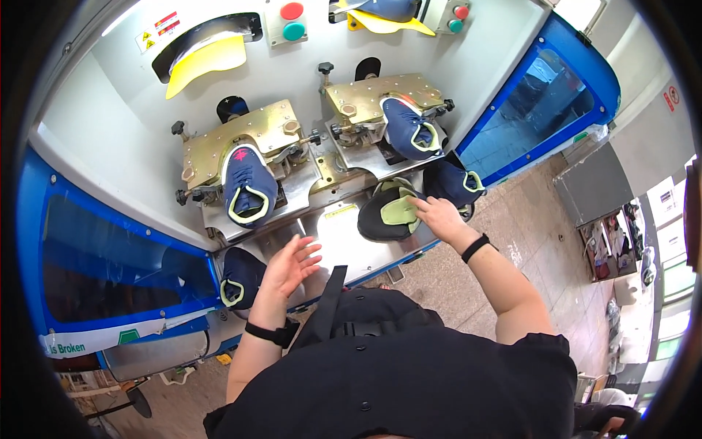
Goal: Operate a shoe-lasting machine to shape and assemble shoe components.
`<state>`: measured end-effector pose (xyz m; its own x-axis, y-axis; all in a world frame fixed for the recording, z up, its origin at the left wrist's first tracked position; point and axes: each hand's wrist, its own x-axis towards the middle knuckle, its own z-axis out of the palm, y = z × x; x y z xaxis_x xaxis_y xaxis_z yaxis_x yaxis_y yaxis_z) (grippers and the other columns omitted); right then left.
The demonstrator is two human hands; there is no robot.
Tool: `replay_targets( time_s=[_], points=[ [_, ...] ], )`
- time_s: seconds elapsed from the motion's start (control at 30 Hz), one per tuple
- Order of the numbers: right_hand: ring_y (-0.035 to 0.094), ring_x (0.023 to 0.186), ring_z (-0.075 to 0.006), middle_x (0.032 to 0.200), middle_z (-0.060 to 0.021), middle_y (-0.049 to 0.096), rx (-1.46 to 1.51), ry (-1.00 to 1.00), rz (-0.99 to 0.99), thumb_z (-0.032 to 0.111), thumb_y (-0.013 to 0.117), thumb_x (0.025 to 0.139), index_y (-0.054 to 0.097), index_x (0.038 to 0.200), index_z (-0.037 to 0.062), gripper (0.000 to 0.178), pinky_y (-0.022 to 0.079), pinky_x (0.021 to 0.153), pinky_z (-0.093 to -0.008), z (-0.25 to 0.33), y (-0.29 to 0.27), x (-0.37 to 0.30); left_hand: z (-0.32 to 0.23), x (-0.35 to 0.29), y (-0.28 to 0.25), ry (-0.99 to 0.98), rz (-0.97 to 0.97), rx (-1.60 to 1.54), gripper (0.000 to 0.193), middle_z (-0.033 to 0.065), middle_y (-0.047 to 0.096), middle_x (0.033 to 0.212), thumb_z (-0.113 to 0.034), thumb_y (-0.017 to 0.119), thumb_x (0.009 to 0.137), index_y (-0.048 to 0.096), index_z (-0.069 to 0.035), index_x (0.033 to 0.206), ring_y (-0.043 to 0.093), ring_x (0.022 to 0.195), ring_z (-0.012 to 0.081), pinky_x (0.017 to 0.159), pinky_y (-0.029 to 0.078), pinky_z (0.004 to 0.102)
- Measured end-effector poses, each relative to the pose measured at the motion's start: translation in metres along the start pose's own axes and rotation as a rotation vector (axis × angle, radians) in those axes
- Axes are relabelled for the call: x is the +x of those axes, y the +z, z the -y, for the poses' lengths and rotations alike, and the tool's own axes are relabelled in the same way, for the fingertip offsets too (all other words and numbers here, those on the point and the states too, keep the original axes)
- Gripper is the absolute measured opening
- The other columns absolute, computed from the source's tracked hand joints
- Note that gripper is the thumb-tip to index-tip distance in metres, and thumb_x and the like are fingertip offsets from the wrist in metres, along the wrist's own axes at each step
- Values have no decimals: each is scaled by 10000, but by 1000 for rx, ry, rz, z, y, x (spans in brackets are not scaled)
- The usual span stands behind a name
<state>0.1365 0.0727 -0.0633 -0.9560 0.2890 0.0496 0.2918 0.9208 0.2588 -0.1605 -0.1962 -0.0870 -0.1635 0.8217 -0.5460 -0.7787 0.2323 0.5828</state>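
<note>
My right hand [444, 221] has its fingers closed on the edge of the pale green tongue of a dark shoe upper [371, 217], which lies on the bright metal shelf. My left hand [291, 268] is open above the shelf's left part, fingers spread and nothing in them. Ahead, a navy shoe upper [247, 175] with a red mark at its toe sits at the left clamping station, toe toward the machine. Another navy upper [409, 126] sits likewise at the right station. A navy upper [243, 272] lies left of my left hand, and one more [447, 181] is just beyond my right hand.
Brass-coloured clamp plates [241, 139] with black knobs stand over both stations. Yellow flaps [208, 64] hang from wall openings near red and green buttons [293, 31]. Blue-framed window panels [537, 95] flank the machine. A grey cabinet [601, 183] stands at the right.
</note>
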Motion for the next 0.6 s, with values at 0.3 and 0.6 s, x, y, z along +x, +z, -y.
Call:
replay_targets(
  time_s=[0.3,0.6],
  points=[
    [537,876,-101,934,0,521,1637,264,30,105,560,945,469,1071,66,160,450,746,-275,35,-67,3,-9,4,55,37,229,458,628,143,587,1270,-386,649,917,417,-4,1358,592,1126,227,909,494,342],
    [550,965,-132,1156,-72,554,1586,211,-635,94,561,955,436,1261,51,334,476,739,-252,97,-161,58,-67,-56,120,600,379,-189,352,82,615,1237,-115,595,952,527,-61,1293,608,1125,226,958,503,419]
  ],
)
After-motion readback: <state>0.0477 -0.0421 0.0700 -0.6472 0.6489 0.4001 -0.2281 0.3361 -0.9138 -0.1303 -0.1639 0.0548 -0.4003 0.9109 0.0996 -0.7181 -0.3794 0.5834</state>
